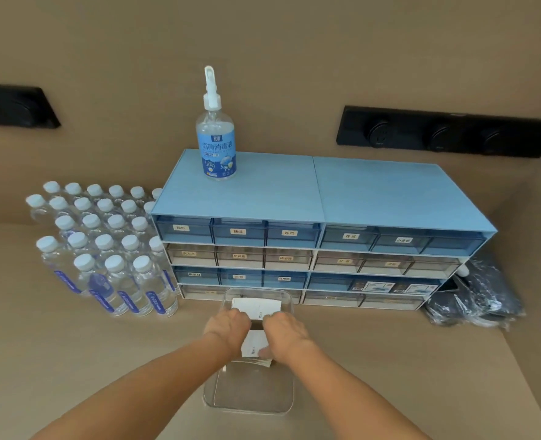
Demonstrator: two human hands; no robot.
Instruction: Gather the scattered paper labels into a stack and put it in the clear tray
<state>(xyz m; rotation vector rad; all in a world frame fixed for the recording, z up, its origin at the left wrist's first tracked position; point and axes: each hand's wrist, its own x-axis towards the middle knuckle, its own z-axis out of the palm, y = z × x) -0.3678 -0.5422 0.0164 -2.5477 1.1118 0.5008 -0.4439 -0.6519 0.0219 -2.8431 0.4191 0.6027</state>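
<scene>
A long clear tray (253, 404) lies on the tan counter in front of the drawer unit. A stack of white paper labels (256, 308) sits inside it, spreading from the far end toward the middle. My left hand (228, 328) and my right hand (286, 336) are both over the tray, side by side, fingers curled down on the labels. More of the stack (254, 347) shows between my wrists. The near half of the tray holds nothing.
A blue and white drawer unit (320, 242) stands right behind the tray, with a spray bottle (216, 144) on top. Several water bottles (110, 249) crowd the left. A dark plastic-wrapped bundle (475, 300) lies at the right.
</scene>
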